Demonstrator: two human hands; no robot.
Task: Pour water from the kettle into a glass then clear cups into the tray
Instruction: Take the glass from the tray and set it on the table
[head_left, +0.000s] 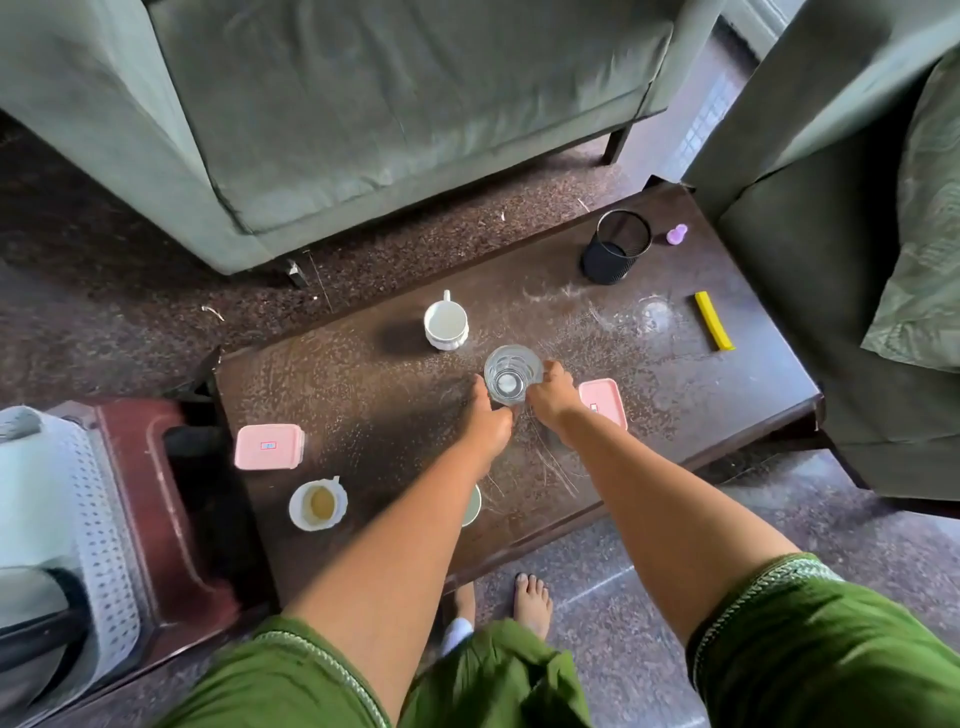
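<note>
We stood over the low brown table (363, 374) with both arms stretched out. Our right hand (551, 400) curled around the glass (513, 374) from its right side, holding it. Our left hand (488, 423) came in on the other side, with its fingers touching the bottom of the glass. We could not tell if those fingers were really gripping it or just resting there. We think two hands were used to keep the glass steady so it would not tip.

The glass stood upright near the middle of the table. We could not tell how much water was in it.

A white mug (445, 325) sat just behind the glass. A white cup (318, 504) with some brown drink left in it sat near our edge of the table. Another cup (471, 505) hid partly under our left arm. These cups were not cleared yet.

A white basket with holes (98, 499) rested on a red stool (171, 499) to our left. It may be the tray for the cups. We could not see the kettle clearly.
</note>
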